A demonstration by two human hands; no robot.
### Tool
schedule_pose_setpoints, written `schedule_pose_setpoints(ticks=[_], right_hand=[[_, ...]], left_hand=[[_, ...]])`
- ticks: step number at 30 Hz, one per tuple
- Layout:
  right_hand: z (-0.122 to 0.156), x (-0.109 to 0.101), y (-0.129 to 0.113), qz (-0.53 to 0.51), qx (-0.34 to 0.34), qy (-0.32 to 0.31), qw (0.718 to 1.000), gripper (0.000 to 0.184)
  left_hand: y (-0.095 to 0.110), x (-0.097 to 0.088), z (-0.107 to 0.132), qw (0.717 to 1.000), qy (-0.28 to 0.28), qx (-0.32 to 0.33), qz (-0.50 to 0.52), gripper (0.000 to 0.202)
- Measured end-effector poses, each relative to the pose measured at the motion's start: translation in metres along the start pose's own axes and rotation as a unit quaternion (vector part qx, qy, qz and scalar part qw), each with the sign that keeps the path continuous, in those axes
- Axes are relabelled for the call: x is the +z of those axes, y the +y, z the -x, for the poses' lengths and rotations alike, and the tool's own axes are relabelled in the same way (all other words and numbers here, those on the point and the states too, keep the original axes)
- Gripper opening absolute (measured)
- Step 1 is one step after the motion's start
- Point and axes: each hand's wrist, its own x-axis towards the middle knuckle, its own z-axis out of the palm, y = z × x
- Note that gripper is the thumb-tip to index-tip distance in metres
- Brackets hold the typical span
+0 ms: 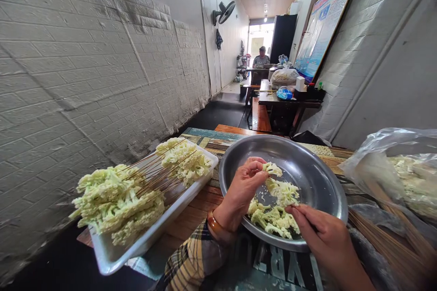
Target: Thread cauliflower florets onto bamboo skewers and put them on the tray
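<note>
Over the steel basin (321, 177), my left hand (241, 188) pinches a small cauliflower floret (273, 169) between thumb and fingers. My right hand (317, 225) is closed at the tips on a skewer, mostly hidden, that carries a cauliflower piece (284, 192) just beyond the fingertips. Loose florets (273, 222) lie in the near part of the basin, with crumbs around them. To the left, a white tray (170, 219) holds skewered cauliflower (119, 198) in two groups, their thin sticks (153, 168) pointing inward.
On the right sit a clear plastic bag (403, 154) of cauliflower and a bundle of bare skewers (378, 236). Beneath everything is a patterned wooden table (201, 204). Farther off are another table (273, 98) with bags, a wall fan (223, 12) and a seated person (261, 57).
</note>
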Motion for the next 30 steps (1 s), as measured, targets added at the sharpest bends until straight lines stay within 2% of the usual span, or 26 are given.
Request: schedule_pose_setpoints(ticks=[12,19,22,25,30], right_hand=[[0.0000,-0.0035,-0.0017,-0.023,0.019,-0.003,1.000,0.038],[0.0004,-0.0035,-0.0001,-0.036,0.029,-0.005,0.999,0.038],[-0.0003,-0.0057,0.0005,-0.055,0.070,-0.012,0.996,0.036],[-0.0010,-0.0088,0.0011,-0.080,0.105,-0.030,0.991,0.036],[-0.0019,-0.0100,0.0027,-0.083,0.112,-0.045,0.989,0.041]], left_hand=[[0.0018,-0.0007,-0.0018,0.998,-0.033,-0.043,0.015,0.011],[0.0027,0.0020,0.0013,0.997,-0.057,-0.044,0.011,0.016],[0.0006,0.0017,0.0024,0.998,-0.033,-0.049,0.027,0.014],[-0.0020,-0.0005,0.0014,0.998,-0.020,-0.053,0.041,0.023],[-0.0025,-0.0014,0.0012,0.997,-0.010,-0.061,0.046,0.029]])
